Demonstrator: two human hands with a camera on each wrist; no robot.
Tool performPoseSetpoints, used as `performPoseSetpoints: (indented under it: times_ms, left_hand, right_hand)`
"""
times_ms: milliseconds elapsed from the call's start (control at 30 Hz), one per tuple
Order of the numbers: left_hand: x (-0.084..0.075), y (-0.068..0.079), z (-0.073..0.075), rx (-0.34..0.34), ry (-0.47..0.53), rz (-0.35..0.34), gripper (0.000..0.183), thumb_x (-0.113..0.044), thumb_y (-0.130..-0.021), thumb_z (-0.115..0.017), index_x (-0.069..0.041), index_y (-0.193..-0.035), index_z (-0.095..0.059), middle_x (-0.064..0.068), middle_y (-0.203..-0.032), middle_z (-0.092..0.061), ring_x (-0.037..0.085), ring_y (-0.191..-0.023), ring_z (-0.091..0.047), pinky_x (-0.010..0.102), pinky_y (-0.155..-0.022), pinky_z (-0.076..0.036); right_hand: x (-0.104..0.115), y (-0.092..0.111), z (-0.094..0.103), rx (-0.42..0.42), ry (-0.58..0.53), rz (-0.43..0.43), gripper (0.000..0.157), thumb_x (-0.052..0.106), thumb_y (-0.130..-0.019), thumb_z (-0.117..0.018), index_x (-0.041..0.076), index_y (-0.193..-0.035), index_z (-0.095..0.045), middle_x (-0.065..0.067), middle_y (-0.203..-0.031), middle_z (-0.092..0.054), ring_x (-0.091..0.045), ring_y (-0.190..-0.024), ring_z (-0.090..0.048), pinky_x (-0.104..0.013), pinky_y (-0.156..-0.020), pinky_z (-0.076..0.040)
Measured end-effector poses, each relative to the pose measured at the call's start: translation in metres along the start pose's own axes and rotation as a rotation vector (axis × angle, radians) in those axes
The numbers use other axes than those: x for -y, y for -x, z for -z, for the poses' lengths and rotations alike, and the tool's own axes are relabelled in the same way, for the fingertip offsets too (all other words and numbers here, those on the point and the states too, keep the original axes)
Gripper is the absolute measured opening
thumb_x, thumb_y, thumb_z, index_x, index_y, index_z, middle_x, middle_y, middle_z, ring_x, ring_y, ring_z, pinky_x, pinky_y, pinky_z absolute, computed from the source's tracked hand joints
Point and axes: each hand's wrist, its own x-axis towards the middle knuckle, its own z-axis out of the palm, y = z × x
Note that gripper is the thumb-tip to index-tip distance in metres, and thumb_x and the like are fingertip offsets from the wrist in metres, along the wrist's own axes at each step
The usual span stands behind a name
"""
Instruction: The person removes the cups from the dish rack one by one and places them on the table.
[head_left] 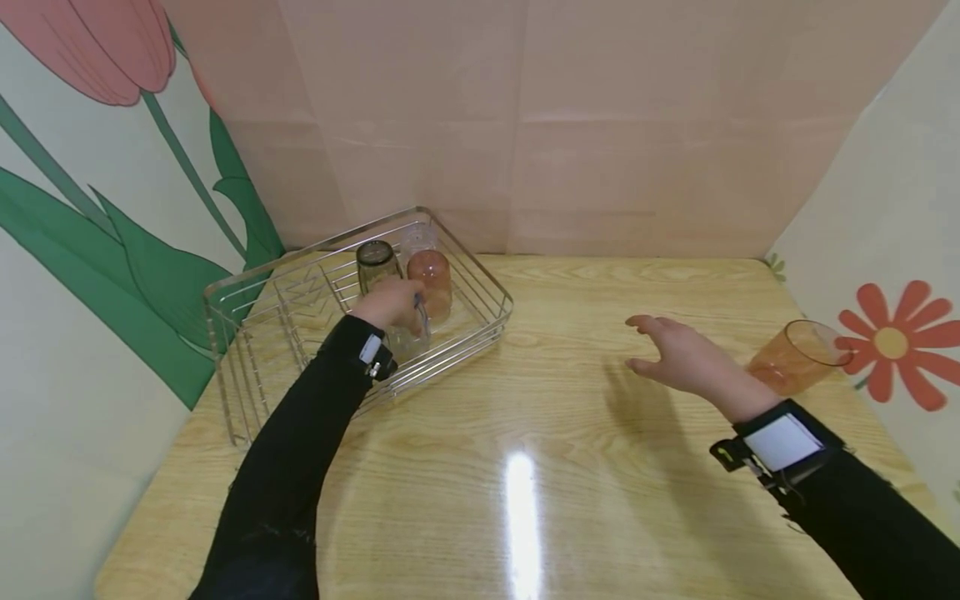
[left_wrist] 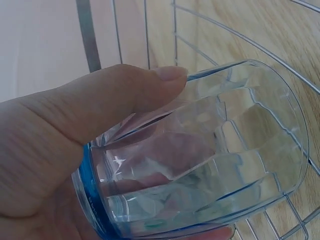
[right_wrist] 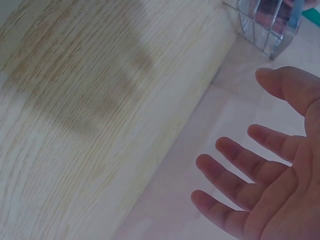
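Note:
In the left wrist view my left hand (left_wrist: 115,110) grips a clear, bluish drinking glass (left_wrist: 200,165) around its base end, thumb along one side, with the open rim pointing away. The head view places this left hand (head_left: 393,304) over the near right part of a wire dish rack (head_left: 480,333). Just beyond it stand an upside-down dark glass (head_left: 375,257) and an upside-down orange glass (head_left: 432,275), with another clear glass (head_left: 417,237) behind. My right hand (head_left: 686,358) hovers above the table, fingers spread and holding nothing; its palm (right_wrist: 280,200) shows in the right wrist view.
An orange glass (head_left: 795,358) sits at the table's right side, partly behind my right wrist. The wooden table (head_left: 555,350) meets a pink backdrop (head_left: 600,167) at the rear. Flower-printed panels (head_left: 915,208) border both sides. The rack's wire dividers (head_left: 288,321) occupy its left part.

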Motion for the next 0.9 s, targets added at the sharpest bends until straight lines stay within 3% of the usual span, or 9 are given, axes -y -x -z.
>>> performPoseSetpoints:
  times_ms: [333,900]
  left_hand:
    - [0.002,0.004,0.002,-0.004,0.018,-0.066,0.047,-0.015,-0.069,-0.086,-0.01,-0.109,-0.062,0.009,-0.103,-0.062,0.028,-0.097,-0.055,0.042,-0.083,-0.047]
    - [0.005,0.009,0.005,-0.039,0.031,-0.109,0.044,-0.012,-0.067,-0.083,-0.008,-0.105,-0.063,0.01,-0.102,-0.063,0.027,-0.094,-0.056,0.04,-0.082,-0.048]
  right_hand:
    - [0.002,0.004,-0.002,-0.007,-0.036,0.016,0.061,0.024,-0.089,-0.069,-0.005,-0.137,-0.043,-0.032,-0.123,-0.056,-0.047,-0.107,-0.057,-0.058,-0.087,-0.047]
    - [0.011,0.004,-0.008,-0.018,-0.103,0.041,0.06,0.026,-0.091,-0.068,-0.004,-0.137,-0.045,-0.029,-0.125,-0.056,-0.045,-0.109,-0.057,-0.057,-0.086,-0.049]
